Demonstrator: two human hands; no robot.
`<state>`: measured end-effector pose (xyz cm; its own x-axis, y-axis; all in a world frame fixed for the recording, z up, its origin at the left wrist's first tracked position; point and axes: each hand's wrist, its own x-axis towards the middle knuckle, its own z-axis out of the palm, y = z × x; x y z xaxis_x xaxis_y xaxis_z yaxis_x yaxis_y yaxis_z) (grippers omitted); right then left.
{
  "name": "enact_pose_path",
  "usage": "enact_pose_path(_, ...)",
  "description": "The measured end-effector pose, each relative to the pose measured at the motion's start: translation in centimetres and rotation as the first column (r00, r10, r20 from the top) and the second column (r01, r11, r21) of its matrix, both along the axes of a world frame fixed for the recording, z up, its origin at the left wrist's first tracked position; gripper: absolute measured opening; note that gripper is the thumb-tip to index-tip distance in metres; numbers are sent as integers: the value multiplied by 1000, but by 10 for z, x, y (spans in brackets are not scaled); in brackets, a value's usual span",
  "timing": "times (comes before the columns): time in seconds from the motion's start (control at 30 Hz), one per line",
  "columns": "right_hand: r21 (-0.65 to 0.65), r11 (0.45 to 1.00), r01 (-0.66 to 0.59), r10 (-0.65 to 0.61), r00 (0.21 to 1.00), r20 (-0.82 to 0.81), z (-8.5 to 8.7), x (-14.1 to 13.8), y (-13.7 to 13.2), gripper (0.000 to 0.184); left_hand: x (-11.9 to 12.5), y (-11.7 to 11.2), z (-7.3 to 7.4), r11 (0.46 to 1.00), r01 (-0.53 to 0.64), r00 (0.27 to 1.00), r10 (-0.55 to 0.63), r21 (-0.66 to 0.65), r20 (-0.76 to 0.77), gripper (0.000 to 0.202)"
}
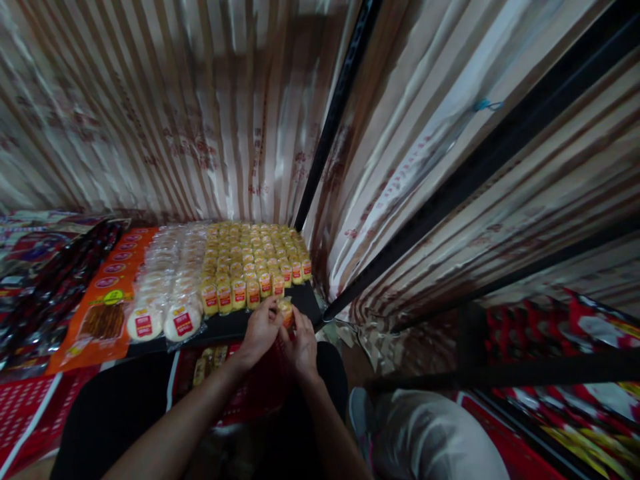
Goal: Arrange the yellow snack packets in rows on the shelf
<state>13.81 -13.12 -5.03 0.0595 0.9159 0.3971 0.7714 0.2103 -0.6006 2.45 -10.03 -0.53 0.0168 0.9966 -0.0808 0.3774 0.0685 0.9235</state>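
- One small yellow packet (285,311) is held up between the two hands, just off the right part of the shelf's front edge.
- Its left side is met by the left hand (263,328), whose thumb and fingertips are drawn together on the wrapper; its right side is pressed by the bent fingers of the right hand (303,343). How firmly it is gripped cannot be told.
- Just behind, yellow packets (239,292) are stood upright in close rows, the red labels of the front ones turned outward.
- Between those rows and the front edge of the black shelf (227,327), a dark strip is left, widened at the right end, where room for the fingers is given.
- Below the forearms, a red crate (260,393) with a few wrapped pieces (203,368) inside is flanked by dark-clad knees, by which sideways room is narrowed.
- To the left, round white packs (183,325) are lined up against the yellow rows; an orange bag (107,307) is laid beyond, its lower end reaching past the shelf edge.
- Behind, the shelf is bounded by a pleated curtain (240,120); near its right corner, room is cut by black bars (330,127).
- Further right, a light-trousered leg (435,433) is seen.
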Motion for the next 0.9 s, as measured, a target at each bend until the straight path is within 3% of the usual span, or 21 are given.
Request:
enact_pose_path(0.07, -16, 998, 63, -63, 997, -48, 1, 6, 11, 44, 3, 3, -1, 998, 7, 999, -5, 59, -33, 38)
enact_pose_path(0.13, -44, 992, 117, -121, 986, -113, 2, 13, 24, 46, 4, 5, -3, 984, 42, 986, -13, 171, -165, 38)
enact_pose_path(0.23, -81, 985, 153, -166, 968, -186, 2, 20, 45, 51, 3, 5, -8, 935, 180, 917, -47, 306, -397, 38)
enact_pose_path(0.37, -82, 978, 191, -203, 965, -168, -1, 21, 68, 52, 2, 6, -19, 882, 317, 821, -72, 348, -566, 44)
enact_pose_path(0.6, -51, 984, 171, -175, 979, -104, -13, 13, 90, 50, 2, 10, -35, 862, 381, 715, -46, 333, -698, 42)
enact_pose_path(0.9, 40, 993, 111, -96, 957, -274, -18, 11, 89, 42, -2, 10, -50, 816, 398, 656, 67, 419, -752, 39)
